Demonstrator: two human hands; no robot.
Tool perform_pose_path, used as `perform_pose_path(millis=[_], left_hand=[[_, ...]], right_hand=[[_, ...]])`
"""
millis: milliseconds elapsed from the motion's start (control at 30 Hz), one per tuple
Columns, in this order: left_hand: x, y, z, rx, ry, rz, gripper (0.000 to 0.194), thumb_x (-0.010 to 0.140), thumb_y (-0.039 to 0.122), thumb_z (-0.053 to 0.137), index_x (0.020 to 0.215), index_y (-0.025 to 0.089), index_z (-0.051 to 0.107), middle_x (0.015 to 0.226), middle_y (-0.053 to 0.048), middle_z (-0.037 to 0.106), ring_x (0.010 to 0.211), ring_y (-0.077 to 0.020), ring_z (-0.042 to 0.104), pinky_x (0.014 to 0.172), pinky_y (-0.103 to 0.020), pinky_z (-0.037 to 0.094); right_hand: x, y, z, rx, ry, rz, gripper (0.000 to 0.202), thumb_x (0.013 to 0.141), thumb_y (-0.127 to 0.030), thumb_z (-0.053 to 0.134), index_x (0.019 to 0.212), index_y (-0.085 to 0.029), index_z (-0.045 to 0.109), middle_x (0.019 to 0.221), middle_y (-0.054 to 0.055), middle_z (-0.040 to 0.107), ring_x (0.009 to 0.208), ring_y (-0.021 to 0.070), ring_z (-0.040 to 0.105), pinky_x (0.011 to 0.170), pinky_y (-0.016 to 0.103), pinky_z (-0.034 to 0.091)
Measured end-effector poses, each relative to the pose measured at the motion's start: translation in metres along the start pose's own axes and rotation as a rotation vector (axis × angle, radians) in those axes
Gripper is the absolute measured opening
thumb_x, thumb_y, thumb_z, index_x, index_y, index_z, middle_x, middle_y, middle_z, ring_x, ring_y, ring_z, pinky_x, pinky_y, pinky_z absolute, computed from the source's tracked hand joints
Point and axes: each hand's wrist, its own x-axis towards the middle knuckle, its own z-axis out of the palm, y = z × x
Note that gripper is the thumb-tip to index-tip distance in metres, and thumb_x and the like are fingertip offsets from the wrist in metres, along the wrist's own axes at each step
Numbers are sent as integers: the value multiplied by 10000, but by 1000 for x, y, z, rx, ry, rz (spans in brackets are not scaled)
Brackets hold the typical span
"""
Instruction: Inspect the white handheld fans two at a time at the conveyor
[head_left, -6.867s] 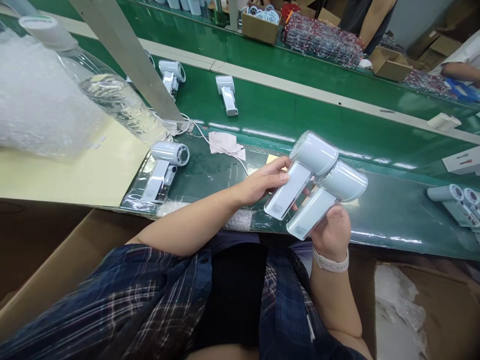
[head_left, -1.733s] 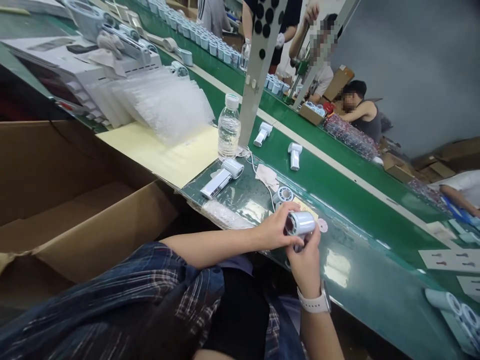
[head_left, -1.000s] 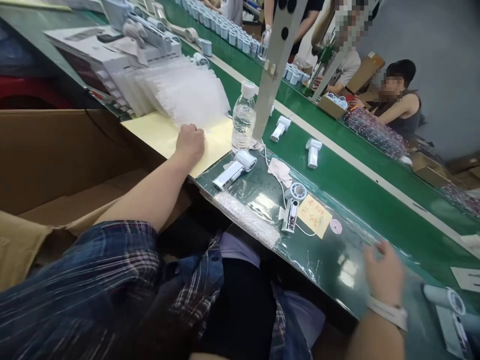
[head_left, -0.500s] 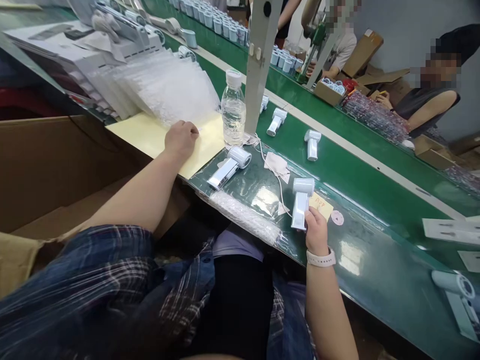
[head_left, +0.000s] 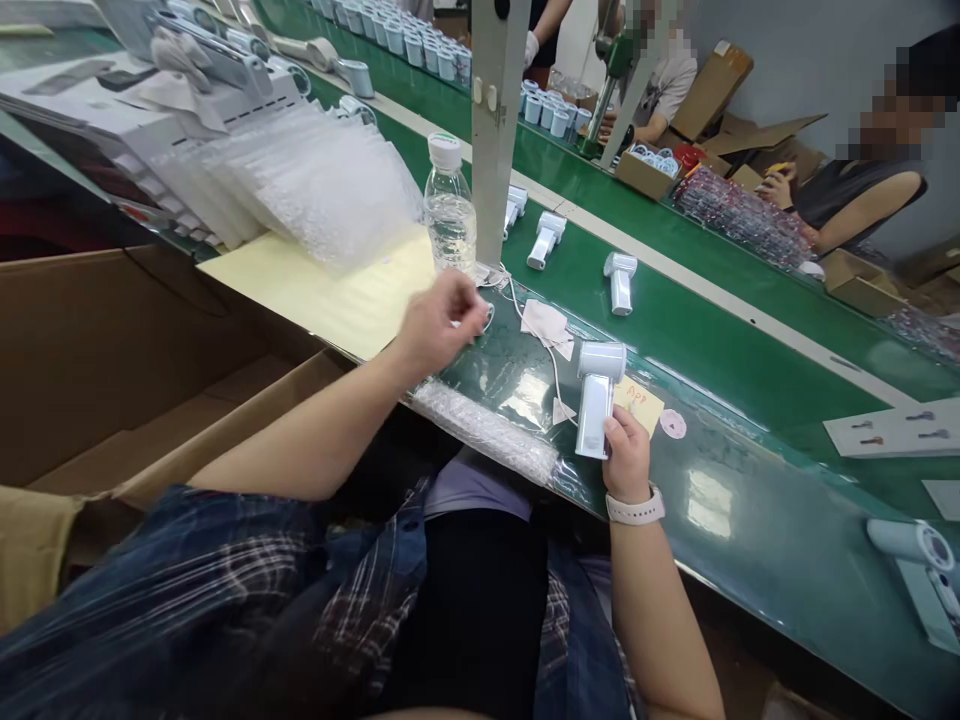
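My right hand (head_left: 628, 450) holds a light-blue handheld fan (head_left: 596, 400) by its lower handle, tilted slightly above the green bench, its round head at the top. My left hand (head_left: 446, 315) hovers beside the water bottle (head_left: 451, 225), fingers bent and pinched together; whatever lies between the fingertips is too small to make out. Behind that hand only the rim of a second handheld fan (head_left: 490, 318) shows, the rest being hidden. Left of it lies a yellow sheet (head_left: 300, 290), with a stack of clear bubble bags (head_left: 322, 190) on its far part.
A metal post (head_left: 491, 130) rises behind the bottle. More fans (head_left: 621, 285) lie on the green conveyor (head_left: 697, 340). A white cable (head_left: 556, 375), a yellow note (head_left: 637, 403) and bubble wrap (head_left: 487, 430) are on the bench. A cardboard box (head_left: 150, 370) stands at left. Co-workers sit opposite.
My left hand has moved right, off the yellow sheet to over the second fan, now mostly hidden. My right hand still holds its fan, turned slightly. The view has shifted a little.
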Motion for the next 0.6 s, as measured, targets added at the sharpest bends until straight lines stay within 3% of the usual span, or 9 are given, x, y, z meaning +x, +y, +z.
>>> perform_pose_path(millis=[167,233,333,433,500,600], left_hand=[[-26,46,60,-181,-494,-4,132,948,300,531,918,227,425,690,35,658,556,-103,626,541,-224,484],[-34,55,77,-209,-603,-27,104,950,286,499,923,229,416,645,65,633,511,-83,570,537,-207,443],[-38,59,97,-264,-585,-105,157,906,325,553,863,221,444,523,112,471,439,-61,403,489,-198,311],[-36,58,111,-495,-543,-303,320,838,477,654,812,217,471,491,133,330,416,-51,271,450,-208,217],[-36,57,116,-634,-516,-390,420,779,554,722,799,218,472,502,131,337,412,-49,274,437,-210,221],[-38,58,115,-577,-420,-332,477,678,471,846,732,210,450,550,111,385,466,-41,332,465,-196,263]], right_hand=[[0,0,1,-1,-33,6,391,793,-555,689,883,-181,755,604,-18,571,518,134,410,465,267,329],[0,-1,2,-6,-47,14,401,785,-568,693,865,-180,754,588,-17,571,510,136,414,461,268,333],[0,-3,4,-17,-61,23,407,771,-579,698,847,-182,747,584,-9,583,526,145,439,475,273,359],[0,-5,5,-23,-69,29,403,770,-583,687,817,-185,724,581,-10,578,519,140,428,472,271,354],[0,-6,6,-18,-73,32,397,771,-581,680,793,-186,705,570,-17,557,501,129,401,462,268,338],[-1,-7,7,3,-81,34,402,776,-583,666,815,-184,697,554,-30,527,485,123,382,457,268,332]])
